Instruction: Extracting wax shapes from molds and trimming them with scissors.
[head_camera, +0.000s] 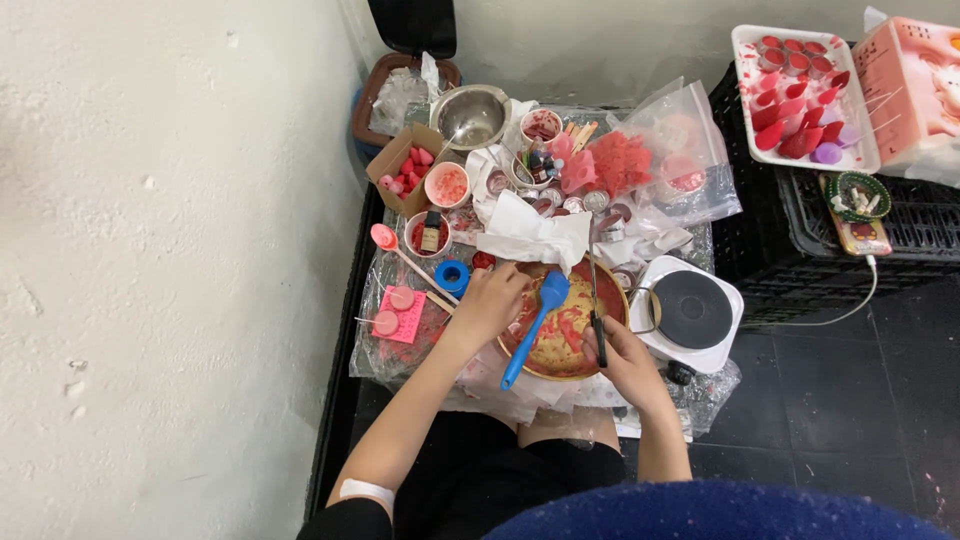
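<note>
My left hand (488, 300) rests on the left rim of a round wooden tray (560, 365) smeared with red and yellow paste. A blue spatula (538, 322) lies across the tray, its head near my left fingers. My right hand (622, 362) grips the black handle of a thin metal tool (595, 300) that points up across the tray. A crumpled white tissue (530, 235) lies just beyond the tray.
A small white electric hotplate (692, 312) sits right of the tray. Behind are a steel bowl (470, 116), small cups, plastic bags and a cardboard box of pink pieces (405, 168). Black crates at right hold a white tray of red moulds (800, 95). A white wall stands left.
</note>
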